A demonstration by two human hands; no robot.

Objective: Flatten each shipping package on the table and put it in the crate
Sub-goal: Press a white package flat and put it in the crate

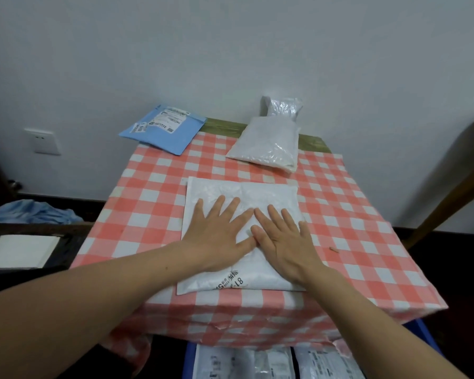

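Observation:
A white padded shipping package (263,195) lies flat on the red-and-white checked table (153,192), near its front edge. My left hand (219,236) and my right hand (282,239) press down on it side by side, palms flat and fingers spread. A blue mailer (162,132) with a printed label hangs over the far left corner. A white bubble package (266,144) lies at the far right, with a silvery package (282,108) leaning on the wall behind it. A blue crate (189,359) below the table's front edge holds several flat packages.
A dark surface at the left carries a white flat item (19,251) and blue cloth (30,213). A wooden chair frame (454,181) stands at the right. A small brown scrap (334,250) lies on the cloth near my right hand.

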